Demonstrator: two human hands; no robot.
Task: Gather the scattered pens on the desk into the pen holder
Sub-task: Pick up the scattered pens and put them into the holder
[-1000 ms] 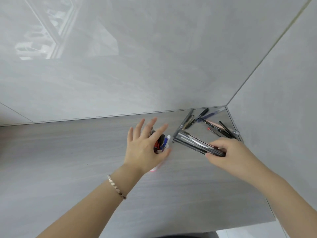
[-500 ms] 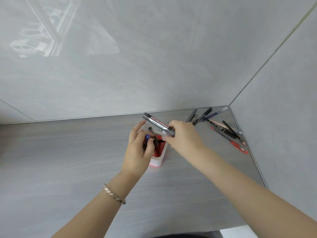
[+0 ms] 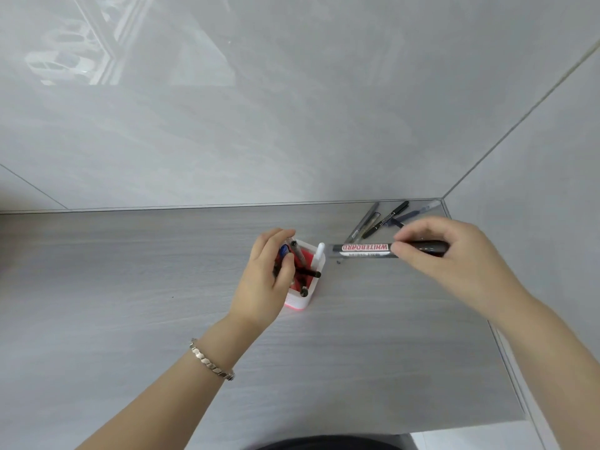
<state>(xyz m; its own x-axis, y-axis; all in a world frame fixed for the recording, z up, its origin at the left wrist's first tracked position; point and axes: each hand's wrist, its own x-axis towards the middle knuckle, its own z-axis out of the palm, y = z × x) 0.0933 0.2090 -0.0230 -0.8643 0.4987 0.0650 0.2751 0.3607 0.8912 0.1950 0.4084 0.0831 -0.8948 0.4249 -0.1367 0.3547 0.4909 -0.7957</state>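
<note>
- While the left hand (image 3: 264,280) is gripping the pen holder (image 3: 310,289), its fingers are wrapping around pens inside.
- Right hand (image 3: 451,254) is pinching a whiteboard marker (image 3: 365,250) level beside it.

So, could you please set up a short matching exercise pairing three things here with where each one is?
Things:
1. whiteboard marker
2. pen holder
3. loose pens

Places:
a. lying in the far right corner of the desk
b. pinched in the right hand, held level
c. steadied by the left hand

Pairs: 1-b, 2-c, 3-a
</note>
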